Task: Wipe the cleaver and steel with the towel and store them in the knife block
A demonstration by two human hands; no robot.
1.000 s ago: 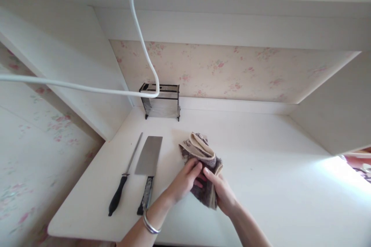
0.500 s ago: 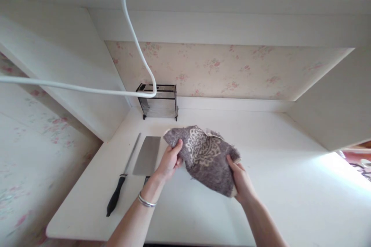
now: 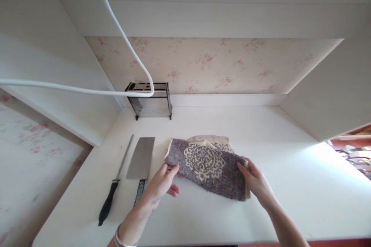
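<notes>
A grey-brown cloth [image 3: 203, 166] with a cream lacy medallion pattern lies folded low over the white counter, a paler fold showing behind it. My left hand [image 3: 164, 183] pinches its left front corner between thumb and fingers, the other fingers loosely curled below. At the right end, my right hand [image 3: 255, 177] grips the edge with the thumb on top and the fingers behind. Left of the cloth lies a cleaver [image 3: 142, 158] with a broad blade; my left forearm covers part of its handle. Beside it is a sharpening steel [image 3: 108, 202] with a black handle.
A knife block [image 3: 150, 104] with clear sides and black edges stands at the back of the white counter [image 3: 232, 119]. A white cable [image 3: 121, 31] hangs across the upper left. White panels close both sides, with overhead cabinets above.
The crumpled cloth has been lowered toward the counter and drawn out flatter, its medallion spread wider. My hands have moved apart. The view has shifted slightly.
</notes>
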